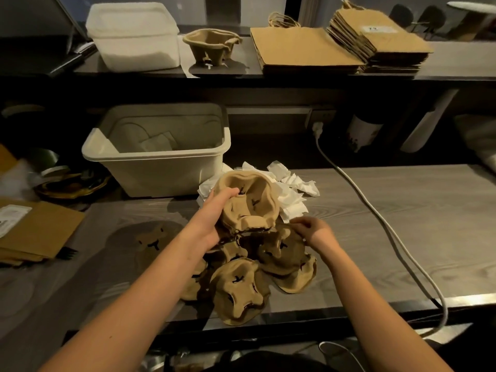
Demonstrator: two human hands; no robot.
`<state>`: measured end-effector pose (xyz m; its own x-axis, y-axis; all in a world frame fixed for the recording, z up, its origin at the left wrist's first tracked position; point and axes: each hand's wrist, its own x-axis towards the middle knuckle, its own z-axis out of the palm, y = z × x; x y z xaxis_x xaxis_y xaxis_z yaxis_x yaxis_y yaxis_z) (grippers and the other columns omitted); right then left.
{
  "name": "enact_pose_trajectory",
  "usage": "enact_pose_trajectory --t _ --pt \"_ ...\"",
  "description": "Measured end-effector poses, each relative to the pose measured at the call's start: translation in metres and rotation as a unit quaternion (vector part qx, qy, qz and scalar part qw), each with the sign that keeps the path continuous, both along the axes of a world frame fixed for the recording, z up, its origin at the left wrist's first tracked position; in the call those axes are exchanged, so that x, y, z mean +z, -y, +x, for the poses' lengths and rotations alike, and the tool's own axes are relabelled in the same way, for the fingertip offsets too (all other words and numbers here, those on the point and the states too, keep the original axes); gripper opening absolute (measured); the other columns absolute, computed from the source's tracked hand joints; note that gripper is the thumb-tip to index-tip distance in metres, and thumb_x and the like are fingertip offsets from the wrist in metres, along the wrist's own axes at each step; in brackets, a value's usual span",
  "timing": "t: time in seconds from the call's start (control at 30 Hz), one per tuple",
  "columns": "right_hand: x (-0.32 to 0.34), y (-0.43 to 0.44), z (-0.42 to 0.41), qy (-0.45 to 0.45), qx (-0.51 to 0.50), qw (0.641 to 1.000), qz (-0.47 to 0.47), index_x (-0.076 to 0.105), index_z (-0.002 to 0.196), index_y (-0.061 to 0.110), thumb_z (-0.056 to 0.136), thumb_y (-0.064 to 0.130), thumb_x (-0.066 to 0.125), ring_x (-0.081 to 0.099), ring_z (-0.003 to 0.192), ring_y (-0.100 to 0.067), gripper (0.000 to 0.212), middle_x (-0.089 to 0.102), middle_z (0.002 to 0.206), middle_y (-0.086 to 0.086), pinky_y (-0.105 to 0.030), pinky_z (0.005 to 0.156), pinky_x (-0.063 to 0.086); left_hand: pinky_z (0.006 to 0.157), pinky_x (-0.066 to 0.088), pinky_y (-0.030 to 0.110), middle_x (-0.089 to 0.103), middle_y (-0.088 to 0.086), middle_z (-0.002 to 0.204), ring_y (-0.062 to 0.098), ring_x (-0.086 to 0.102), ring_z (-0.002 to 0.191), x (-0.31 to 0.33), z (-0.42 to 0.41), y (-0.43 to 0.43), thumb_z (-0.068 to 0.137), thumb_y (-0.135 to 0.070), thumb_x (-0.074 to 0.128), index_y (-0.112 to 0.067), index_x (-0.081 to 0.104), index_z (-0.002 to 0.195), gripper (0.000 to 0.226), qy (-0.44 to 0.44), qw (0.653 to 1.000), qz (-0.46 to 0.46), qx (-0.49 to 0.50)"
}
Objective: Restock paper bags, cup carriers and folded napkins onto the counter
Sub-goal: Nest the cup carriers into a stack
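While the left hand (214, 210) grips a raised cup carrier (249, 205) by its nine o'clock side, thumb over the rim, the right hand (312, 229) pinches the same carrier's rim at about four o'clock with curled fingers. Just below, at six o'clock, a loose pile of cup carriers (241, 288) lies on the grey worktop (375, 224), with crumpled napkins (290, 191) at one o'clock of the raised one and a cream bin (161, 162) at eleven. On the shelf (456, 63) at twelve o'clock sit a lone cup carrier (209, 45), stacked paper bags (303, 49) and a white tub (134, 36); flat bags (35, 226) lie at nine o'clock.
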<state>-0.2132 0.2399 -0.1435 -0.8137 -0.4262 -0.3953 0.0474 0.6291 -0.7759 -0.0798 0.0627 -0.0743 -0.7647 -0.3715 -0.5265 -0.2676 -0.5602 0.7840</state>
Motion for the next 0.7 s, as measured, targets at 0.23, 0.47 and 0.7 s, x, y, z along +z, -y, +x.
enact_pose_trajectory --t 0.23,0.47,0.7 --pt "0.079 0.004 0.017 -0.204 -0.060 0.949 -0.232 0.062 0.101 0.026 0.090 0.018 0.056 0.055 0.087 -0.003 0.014 0.060 0.097 0.007 -0.010 0.067 0.046 0.091 0.050 0.043 0.064 0.008 0.117 0.026 0.061 0.106 0.002 -0.001 0.012 0.080 -0.040 0.067 -0.022 0.048 0.131 0.057 0.004 0.996 -0.014 0.086" --pt "0.104 0.035 0.054 -0.399 0.052 0.868 -0.289 0.058 0.107 0.023 0.085 0.026 0.053 0.051 0.084 0.001 0.022 0.051 0.096 0.017 -0.015 0.073 0.047 0.082 0.052 0.041 0.059 0.009 0.120 0.029 0.059 0.108 0.008 -0.006 -0.005 0.076 -0.051 0.063 -0.035 0.041 0.132 0.063 -0.022 0.999 -0.015 0.045" --pt "0.077 0.055 0.078 -0.496 0.198 0.815 -0.225 0.064 0.107 0.012 0.085 0.029 0.054 0.059 0.087 -0.011 0.030 0.061 0.099 -0.003 -0.026 0.068 0.054 0.084 0.051 0.037 0.060 0.014 0.119 0.026 0.059 0.109 0.011 -0.005 -0.006 0.082 -0.072 0.035 -0.017 0.060 0.117 0.069 -0.050 0.997 0.060 -0.007"
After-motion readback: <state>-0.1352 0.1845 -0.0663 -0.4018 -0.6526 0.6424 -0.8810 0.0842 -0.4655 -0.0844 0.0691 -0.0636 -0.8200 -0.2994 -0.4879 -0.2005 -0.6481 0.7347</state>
